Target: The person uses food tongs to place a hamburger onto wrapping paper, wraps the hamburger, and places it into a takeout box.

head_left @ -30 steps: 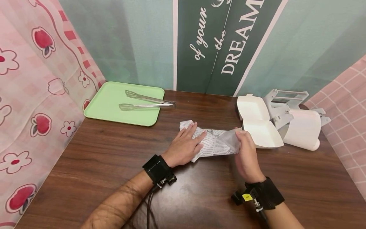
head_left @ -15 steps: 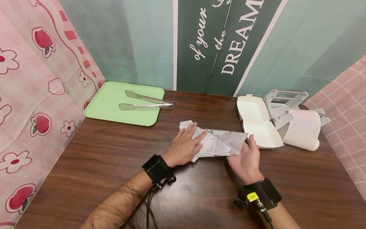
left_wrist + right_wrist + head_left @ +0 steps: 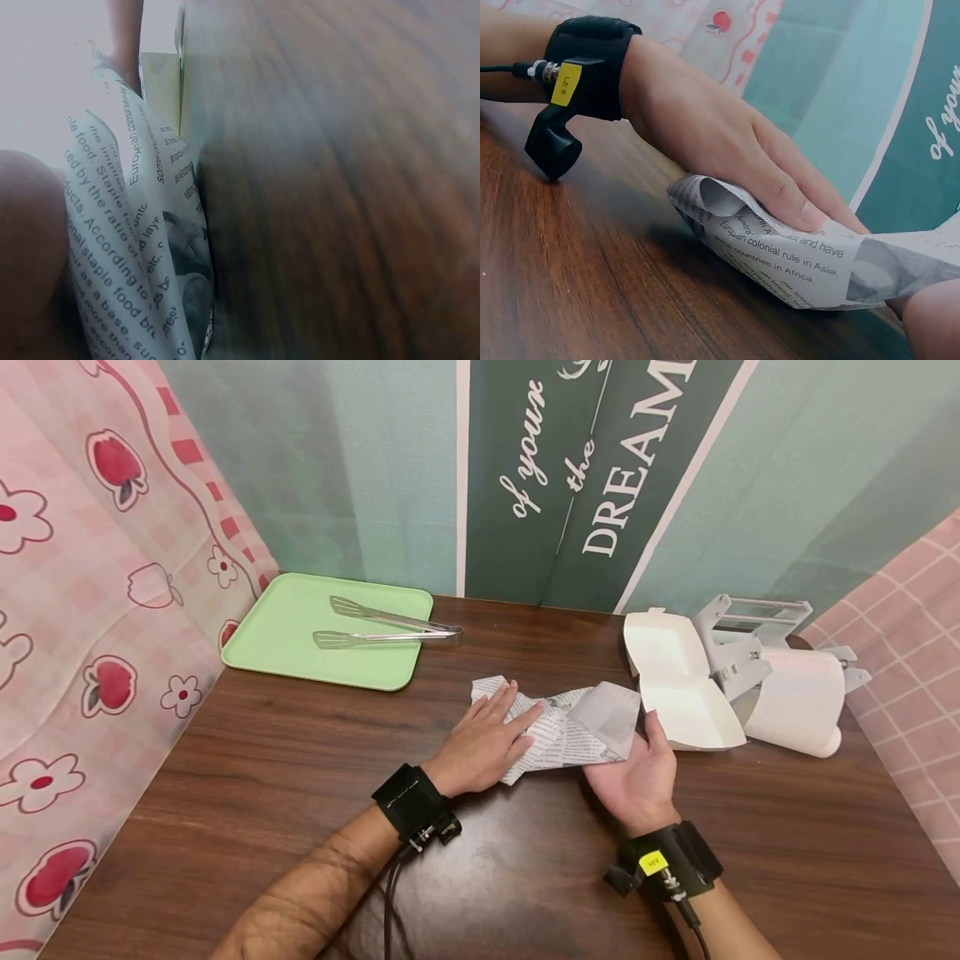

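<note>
We found the newsprint-print wrapping paper point(image 3: 564, 742) on the counter point(image 3: 300, 777), between the two hands and just left of the opened clamshell carton point(image 3: 660, 639).

Left hand point(image 3: 483, 739): laid over the paper's left part, fingers spread wide, pressing from above; nothing pinched. Right hand point(image 3: 637, 781): palm turned up at the right end, thumb free and standing apart, fingers running out of sight beneath the paper. We saw no grip there, though the hidden fingertips could not be checked.

Progress: we judged the folding partly done. The paper already lay in a narrow, layered strip, and the left wrist view showed printed layers overlapping. At the right end a greyish flap point(image 3: 607, 710) stood loose, its edge not yet pressed flat, so we counted that end as left to do. In the right wrist view, a curled fold near the left hand gaped slightly. We could not tell whether the paper enclosed anything.

Well apart, the metal tongs point(image 3: 390, 633) lay on the green tray point(image 3: 277, 643), handle end past its rim.
</note>
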A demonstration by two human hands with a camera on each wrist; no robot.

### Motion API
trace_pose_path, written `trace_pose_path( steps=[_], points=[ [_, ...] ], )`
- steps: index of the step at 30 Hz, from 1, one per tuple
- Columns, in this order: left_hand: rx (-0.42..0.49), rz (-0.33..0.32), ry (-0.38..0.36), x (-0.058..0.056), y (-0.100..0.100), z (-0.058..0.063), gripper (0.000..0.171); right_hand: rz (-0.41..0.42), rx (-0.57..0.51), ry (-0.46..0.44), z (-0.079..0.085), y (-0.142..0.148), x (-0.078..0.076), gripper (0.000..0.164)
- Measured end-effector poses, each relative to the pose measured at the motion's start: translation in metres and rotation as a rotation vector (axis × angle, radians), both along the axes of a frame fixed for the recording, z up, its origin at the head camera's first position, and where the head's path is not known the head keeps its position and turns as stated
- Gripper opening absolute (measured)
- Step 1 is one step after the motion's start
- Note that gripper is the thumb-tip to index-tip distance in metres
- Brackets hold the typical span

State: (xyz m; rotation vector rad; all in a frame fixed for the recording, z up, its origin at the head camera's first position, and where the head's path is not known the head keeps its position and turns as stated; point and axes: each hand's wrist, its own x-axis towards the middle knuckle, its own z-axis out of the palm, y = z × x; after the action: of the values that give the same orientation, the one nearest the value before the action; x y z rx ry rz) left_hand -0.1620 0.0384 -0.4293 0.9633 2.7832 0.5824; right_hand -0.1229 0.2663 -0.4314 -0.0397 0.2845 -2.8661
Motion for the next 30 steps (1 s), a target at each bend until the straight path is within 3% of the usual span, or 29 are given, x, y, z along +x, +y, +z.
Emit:
trace_pose_path(
  steps=[4,9,13,18,30],
  points=[
    [0.006,-0.003,0.002,0.000,-0.001,-0.001,0.051,0.016,0.064,0.046,-0.002,-0.008,-0.001,0.056],
    [0.004,-0.003,-0.007,0.000,-0.001,-0.002,0.052,0.006,0.241,0.099,-0.003,-0.017,-0.003,0.057],
    [-0.005,-0.003,-0.004,0.000,0.000,-0.002,0.053,-0.004,0.348,0.083,-0.003,-0.021,-0.005,0.058],
    [-0.020,-0.001,-0.002,0.000,0.000,-0.002,0.054,-0.004,0.376,0.038,-0.003,-0.023,-0.008,0.057],
    [-0.005,-0.006,0.009,-0.001,0.000,-0.001,0.054,0.069,0.495,0.102,-0.002,-0.030,-0.007,0.048]
  ],
)
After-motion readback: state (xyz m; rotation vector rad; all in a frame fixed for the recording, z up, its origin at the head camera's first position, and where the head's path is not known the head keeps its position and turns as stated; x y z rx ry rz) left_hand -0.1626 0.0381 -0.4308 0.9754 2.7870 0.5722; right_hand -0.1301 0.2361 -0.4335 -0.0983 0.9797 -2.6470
